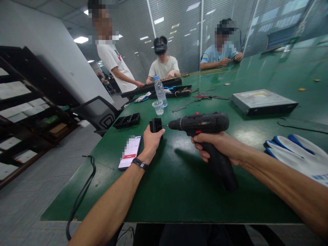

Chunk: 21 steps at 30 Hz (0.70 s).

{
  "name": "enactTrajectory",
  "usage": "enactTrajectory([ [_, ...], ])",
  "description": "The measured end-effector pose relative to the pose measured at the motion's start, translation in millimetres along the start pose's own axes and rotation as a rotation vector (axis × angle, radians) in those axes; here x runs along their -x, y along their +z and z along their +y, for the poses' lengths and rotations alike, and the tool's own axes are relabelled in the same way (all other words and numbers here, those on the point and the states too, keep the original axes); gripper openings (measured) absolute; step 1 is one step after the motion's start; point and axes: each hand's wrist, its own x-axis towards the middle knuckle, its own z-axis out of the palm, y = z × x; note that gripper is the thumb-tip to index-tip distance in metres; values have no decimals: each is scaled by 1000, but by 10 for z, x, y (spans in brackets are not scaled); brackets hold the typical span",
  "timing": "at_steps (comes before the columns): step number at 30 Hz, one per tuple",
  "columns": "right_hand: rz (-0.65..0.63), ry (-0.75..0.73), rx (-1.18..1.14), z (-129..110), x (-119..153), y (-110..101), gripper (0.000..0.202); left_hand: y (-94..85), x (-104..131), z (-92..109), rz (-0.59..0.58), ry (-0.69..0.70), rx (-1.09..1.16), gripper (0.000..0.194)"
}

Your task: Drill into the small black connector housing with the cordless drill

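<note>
Black plastic forms the cordless drill point(205, 123) and small part point(156, 125), each gripped in closed hands point(153, 138).

Between your left fingers point(148, 131) the box point(153, 125) is sitting, and the drill point(207, 122) is lying across your right fingers point(203, 155), its bit point(165, 125) pointing left at the box. On the table point(164, 191), the phone point(130, 152) is resting left of your left fingers and nearer you, while the tray point(127, 120) is lying left of them and farther off. Beyond those fingers the cup point(158, 107) is standing, with the bottle point(160, 91) just behind it. Right of your right fingers, the glove point(298, 150) is lying near your forearm, and the disc drive point(263, 101) is resting farther away.
</note>
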Motion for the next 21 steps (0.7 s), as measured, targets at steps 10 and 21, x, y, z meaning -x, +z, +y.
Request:
enactTrajectory([
  [10,-10,4,0,22,-31,-10,17,1,-22,-56,-8,7,15,44],
  [21,-5,-4,19,-1,-22,1,19,4,-13,-34,-5,24,-1,41],
])
